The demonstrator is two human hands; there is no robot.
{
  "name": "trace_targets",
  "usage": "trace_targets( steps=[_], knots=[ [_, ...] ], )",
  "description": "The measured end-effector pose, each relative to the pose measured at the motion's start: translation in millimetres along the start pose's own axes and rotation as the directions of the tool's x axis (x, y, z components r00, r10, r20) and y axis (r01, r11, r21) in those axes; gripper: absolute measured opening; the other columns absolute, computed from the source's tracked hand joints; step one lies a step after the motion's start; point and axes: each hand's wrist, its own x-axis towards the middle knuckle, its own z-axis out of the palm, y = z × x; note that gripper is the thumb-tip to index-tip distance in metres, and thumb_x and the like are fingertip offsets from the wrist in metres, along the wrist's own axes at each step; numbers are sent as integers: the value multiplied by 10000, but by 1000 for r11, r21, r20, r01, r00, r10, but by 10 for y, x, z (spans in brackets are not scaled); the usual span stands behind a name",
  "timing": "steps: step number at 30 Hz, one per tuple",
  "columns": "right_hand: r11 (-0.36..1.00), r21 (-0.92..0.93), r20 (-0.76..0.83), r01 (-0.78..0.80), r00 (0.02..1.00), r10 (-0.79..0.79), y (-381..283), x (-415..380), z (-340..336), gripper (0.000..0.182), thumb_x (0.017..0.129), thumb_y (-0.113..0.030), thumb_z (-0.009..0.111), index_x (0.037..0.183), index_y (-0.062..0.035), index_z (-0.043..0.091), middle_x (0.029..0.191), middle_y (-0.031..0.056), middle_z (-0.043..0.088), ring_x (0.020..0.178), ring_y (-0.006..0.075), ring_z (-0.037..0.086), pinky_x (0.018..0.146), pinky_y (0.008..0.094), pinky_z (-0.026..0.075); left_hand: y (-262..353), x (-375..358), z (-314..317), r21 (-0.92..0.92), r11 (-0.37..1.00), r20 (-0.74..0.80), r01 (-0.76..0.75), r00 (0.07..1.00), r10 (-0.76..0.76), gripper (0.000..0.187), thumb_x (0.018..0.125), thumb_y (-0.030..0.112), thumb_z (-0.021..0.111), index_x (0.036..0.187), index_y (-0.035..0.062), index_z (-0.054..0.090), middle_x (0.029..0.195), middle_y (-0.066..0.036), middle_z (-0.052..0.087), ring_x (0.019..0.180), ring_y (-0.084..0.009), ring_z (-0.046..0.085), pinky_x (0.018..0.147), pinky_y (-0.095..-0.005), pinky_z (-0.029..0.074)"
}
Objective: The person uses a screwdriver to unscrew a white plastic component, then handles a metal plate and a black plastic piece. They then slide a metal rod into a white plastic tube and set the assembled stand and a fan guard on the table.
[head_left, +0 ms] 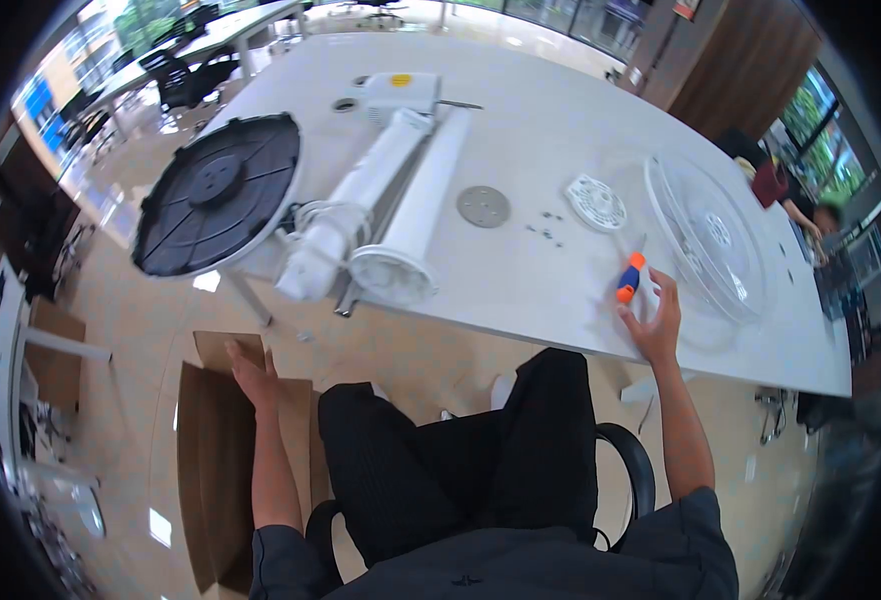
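My right hand (658, 322) rests at the front edge of the white table (531, 290), fingers apart, just right of an orange and blue screwdriver (630, 280). My left hand (253, 375) is low at the left, fingers apart, by a flap of the open cardboard box (219, 460). On the table, a round grey metal plate (484, 207) lies left of several small screws (547, 231). A white perforated disc (597, 203) sits behind the screwdriver. Right of it are clear round fan covers (711, 232).
A black round base (223, 185) and two white tubes (426, 215), one wrapped with cord, lie at the table's left. Behind them is a white box-shaped part (401, 92). Another person (823, 218) is at the far right. Office chairs (183, 80) stand beyond.
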Motion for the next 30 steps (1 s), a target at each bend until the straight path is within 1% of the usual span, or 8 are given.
trace_targets(
  steps=[3, 6, 10, 12, 14, 21, 27, 30],
  knots=[
    [1000, -10, 31, 23, 999, -23, 4, 42, -24, 738, 676, -225, 853, 1290, -21, 497, 1264, 174, 553, 1179, 364, 545, 975, 442, 462, 31, -13, 182, 332, 935, 447, -124, 894, -41, 698, 897, 529, 632, 1194, -102, 592, 1261, -304, 587, 1275, -388, 514, 1092, -510, 346],
    [998, -23, 55, 64, 996, -63, 29, 68, -24, 762, 665, -249, 862, 1291, -16, 496, 1271, 180, 550, 1184, 371, 539, 999, 447, 448, 155, 115, 273, 597, 781, 556, -183, 796, -238, 684, 916, 613, 540, 912, -48, 716, 1028, -231, 703, 1110, -391, 619, 1023, -497, 418],
    [992, -36, 35, 118, 993, -117, 67, 75, -21, 780, 661, -286, 865, 1298, -17, 503, 1283, 188, 540, 1206, 374, 521, 1013, 449, 438, -89, 362, 351, 547, 816, 643, -187, 717, -267, 632, 946, 562, 523, 846, -24, 736, 928, -196, 722, 1013, -397, 648, 967, -484, 461],
    [992, -26, 9, 125, 992, -125, 75, 75, -22, 776, 662, -296, 865, 1294, -17, 511, 1287, 192, 536, 1214, 378, 514, 1018, 453, 432, -289, 429, 344, 183, 966, 692, -181, 722, 4, 514, 969, 462, 542, 937, -18, 723, 972, -213, 710, 1019, -408, 642, 911, -481, 492],
    [989, -36, -23, 140, 990, -141, 126, 38, -53, 765, 668, -309, 865, 1286, -14, 524, 1296, 197, 531, 1224, 384, 505, 1027, 460, 419, -290, 377, 207, -83, 976, 477, -202, 852, 217, 369, 973, 307, 568, 1000, -39, 695, 1001, -222, 699, 971, -426, 645, 885, -501, 492],
    [985, 4, -80, 174, 982, -174, 148, 1, 11, 657, 740, -206, 782, 1304, 2, 517, 1326, 193, 526, 1249, 381, 491, 1072, 468, 376, 1450, 858, -1340, -314, 927, 96, -205, 965, 245, 203, 852, 104, 695, 1043, 38, 693, 884, -117, 671, 799, -243, 648, 719, -352, 522],
    [979, 43, -126, 199, 973, -192, 148, -51, -52, 623, 730, -160, 791, 1275, -2, 535, 1292, 198, 534, 1224, 382, 505, 1045, 465, 396, 2483, 1646, -1543, -285, 742, 29, -607, 768, 640, 333, 790, 78, 746, 1117, 66, 684, 814, -62, 610, 820, -236, 630, 716, -342, 520],
    [980, 51, -160, 193, 970, -183, 113, -47, -71, 604, 718, -142, 802, 1249, -5, 548, 1262, 195, 540, 1197, 385, 513, 1022, 459, 412, 2479, 2131, -1072, -314, 560, 147, -767, 544, 826, 444, 750, 69, 751, 1186, 69, 664, 847, -85, 633, 798, -278, 627, 728, -356, 524]
  ],
)
